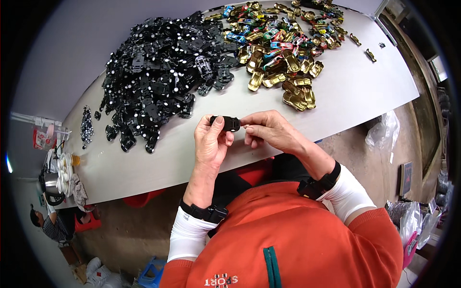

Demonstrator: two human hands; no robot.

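Observation:
My left hand (pixel 210 143) grips a black toy car chassis (pixel 225 123) between thumb and fingers, just above the table's near edge. At the chassis's right end, my right hand (pixel 271 129) has its thumb and forefinger drawn together. A small pale speck shows at those fingertips, too small to name. Beyond my left hand spreads a large heap of black toy car chassis (pixel 153 72), many with white-centred wheels. To the right of that heap lies a pile of toy car bodies (pixel 291 61), mostly gold, some blue, red or green.
The pale table (pixel 355 91) has a curved-looking near edge close to my body. A small pile of wheel parts (pixel 87 127) lies at its left. Plastic bags (pixel 384 132) hang or lie at the right. Another person (pixel 57 225) sits at the far left, near stacked cups (pixel 63 173).

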